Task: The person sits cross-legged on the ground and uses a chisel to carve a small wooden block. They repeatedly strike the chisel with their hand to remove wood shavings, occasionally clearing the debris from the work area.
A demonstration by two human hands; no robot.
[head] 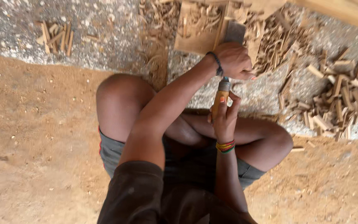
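— Chisel (222, 93) first: what is it made of, and who holds it?

— Smooth orange wooden handle with a grey metal collar. The right hand (224, 118) is wrapped tight round the handle; the left hand (233, 60) is closed over the metal end, pressing it down at the near edge of the carved board (197, 29).

— And the board?

— Pale brown wood, flat and roughly square, its face cut into curling relief. It lies on the speckled grey concrete slab (104, 33), with curled shavings (154, 37) just beside its left edge.

— Anything else on the slab?

— Short, blocky wood chips (336, 103) heaped near its right edge, and a smaller cluster of sticks (55, 37) near the far left corner. Loose reddish sand (34, 145) borders the slab's near edge.
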